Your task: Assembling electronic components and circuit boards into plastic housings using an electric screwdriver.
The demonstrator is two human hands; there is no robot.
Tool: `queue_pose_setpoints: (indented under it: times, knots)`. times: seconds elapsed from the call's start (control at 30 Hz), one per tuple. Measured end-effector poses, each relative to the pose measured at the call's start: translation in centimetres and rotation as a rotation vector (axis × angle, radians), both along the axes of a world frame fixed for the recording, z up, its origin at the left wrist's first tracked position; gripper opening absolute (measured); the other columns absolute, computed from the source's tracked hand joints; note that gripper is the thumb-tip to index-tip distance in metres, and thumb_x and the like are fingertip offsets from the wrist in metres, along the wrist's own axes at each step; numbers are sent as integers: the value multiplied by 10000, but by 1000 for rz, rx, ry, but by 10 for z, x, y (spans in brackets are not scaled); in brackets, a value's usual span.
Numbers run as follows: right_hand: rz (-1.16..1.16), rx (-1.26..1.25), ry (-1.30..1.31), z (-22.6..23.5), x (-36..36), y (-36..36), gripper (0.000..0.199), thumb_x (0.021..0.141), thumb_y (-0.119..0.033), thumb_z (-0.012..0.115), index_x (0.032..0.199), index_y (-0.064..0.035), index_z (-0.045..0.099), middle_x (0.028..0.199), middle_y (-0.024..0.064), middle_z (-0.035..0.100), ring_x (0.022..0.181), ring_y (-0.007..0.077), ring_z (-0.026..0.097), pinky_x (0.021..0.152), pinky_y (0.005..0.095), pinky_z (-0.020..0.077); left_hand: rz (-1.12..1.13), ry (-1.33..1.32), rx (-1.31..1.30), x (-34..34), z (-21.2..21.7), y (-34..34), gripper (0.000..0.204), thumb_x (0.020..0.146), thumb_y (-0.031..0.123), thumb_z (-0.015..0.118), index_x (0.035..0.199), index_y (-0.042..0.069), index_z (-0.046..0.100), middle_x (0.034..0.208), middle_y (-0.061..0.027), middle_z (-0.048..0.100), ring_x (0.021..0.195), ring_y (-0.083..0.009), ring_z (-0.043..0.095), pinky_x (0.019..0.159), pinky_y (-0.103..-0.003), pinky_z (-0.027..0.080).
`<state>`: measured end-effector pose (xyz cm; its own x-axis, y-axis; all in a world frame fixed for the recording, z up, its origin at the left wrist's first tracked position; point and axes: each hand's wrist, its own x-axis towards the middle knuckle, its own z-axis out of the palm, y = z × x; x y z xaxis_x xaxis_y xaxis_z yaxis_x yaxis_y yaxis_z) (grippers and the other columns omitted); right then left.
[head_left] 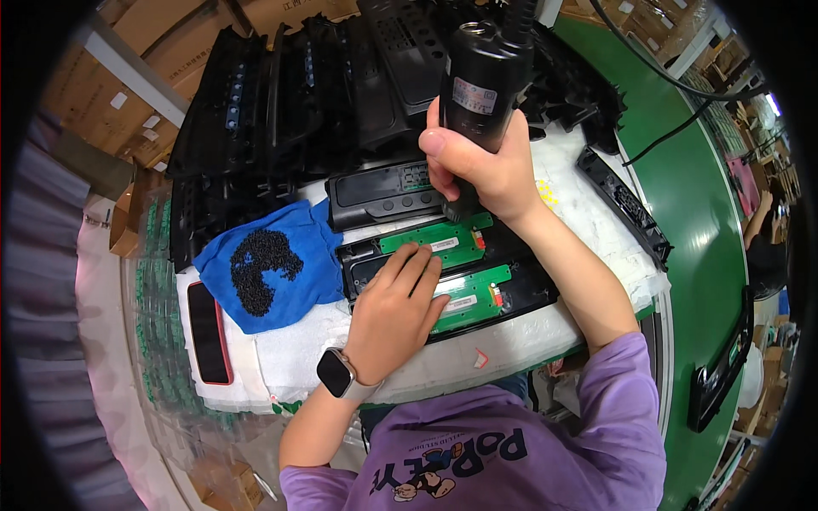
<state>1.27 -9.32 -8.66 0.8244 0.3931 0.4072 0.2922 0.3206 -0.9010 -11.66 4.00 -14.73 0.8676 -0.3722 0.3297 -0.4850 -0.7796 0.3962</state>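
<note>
My right hand (498,170) is wrapped round a black electric screwdriver (484,81), held upright. The screwdriver's lower end is over the far edge of a green circuit board (443,244); whether its bit touches a screw I cannot make out. This board lies in a long black plastic housing (362,271). My left hand (394,302) rests with its fingers stretched over the near side of that board. Closer to me, a second green circuit board (481,295) sits in another black housing (535,285), partly hidden by my left hand.
Small black screws (256,264) lie heaped on a blue cloth (315,255) at the left. A red-edged phone (209,332) is beside it. Beyond stand stacked black plastic housings (315,94). A black panel (626,204) lies at the right, and a cable (669,136) hangs there.
</note>
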Motion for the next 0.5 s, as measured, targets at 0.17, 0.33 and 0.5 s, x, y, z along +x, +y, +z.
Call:
queue_pose_setpoints:
  times: [0.17, 0.33, 0.5]
  knots:
    - [46, -13, 19, 4, -1, -2, 215, 766, -144, 668, 651, -30, 528, 480, -12, 485, 384, 46, 441, 373, 187, 328, -12, 5, -10, 1, 0, 1, 371, 751, 148, 639, 1076, -13, 562, 1129, -151, 544, 1086, -311, 497, 883, -370, 446]
    - [-21, -34, -81, 5, -13, 2, 184, 755, -139, 686, 715, -23, 548, 500, -16, 499, 399, 43, 451, 380, 186, 333, -9, 28, -9, -3, 2, -1, 367, 752, 132, 634, 1087, 0, 565, 1130, -147, 543, 1082, -309, 499, 888, -368, 441]
    - [156, 86, 11, 10, -12, -8, 347, 808, -248, 594, 981, 22, 461, 548, 54, 474, 387, 133, 434, 387, 246, 357, 28, -65, -149, 0, 4, 16, 233, 770, 82, 596, 985, -8, 590, 1021, -148, 587, 995, -314, 539, 849, -361, 442]
